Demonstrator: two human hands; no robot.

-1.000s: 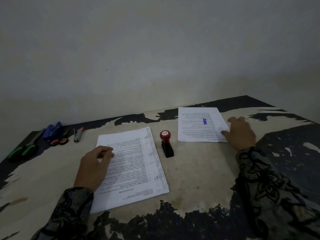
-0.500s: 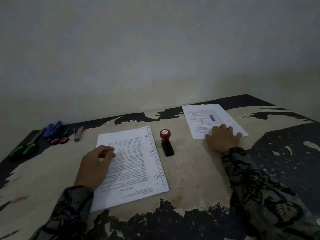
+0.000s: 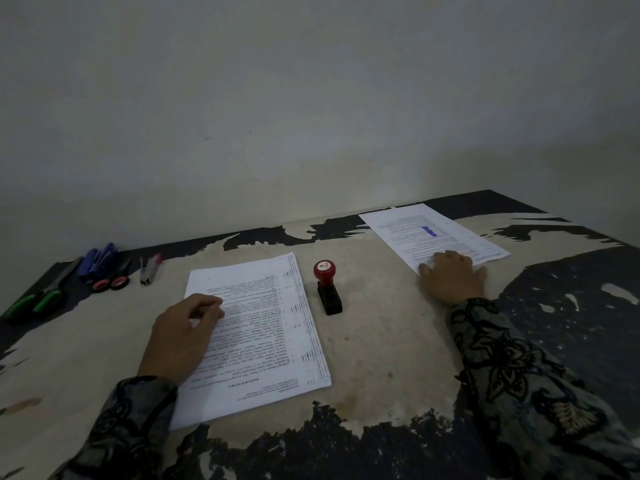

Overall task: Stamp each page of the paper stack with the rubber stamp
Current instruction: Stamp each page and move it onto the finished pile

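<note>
A stack of printed white pages [image 3: 263, 327] lies in front of me, left of centre. My left hand [image 3: 180, 337] rests on its left side with fingers curled loosely on the top page. A rubber stamp [image 3: 327, 285] with a round red knob and black base stands upright just right of the stack, untouched. Far right, a single page [image 3: 433, 233] bearing a blue stamp mark lies skewed. My right hand [image 3: 450, 278] lies flat on its near edge, fingers straight.
The table [image 3: 381, 341] is worn, cream with black patches, and meets a plain wall at the back. At the far left lie green-handled scissors [image 3: 34, 299], blue markers [image 3: 98, 258], red-handled scissors [image 3: 112, 280] and a small grey stapler [image 3: 149, 270].
My right hand has swung the stamped page clockwise and slid it farther right and back. My left hand, the stack and the stamp stay put.
</note>
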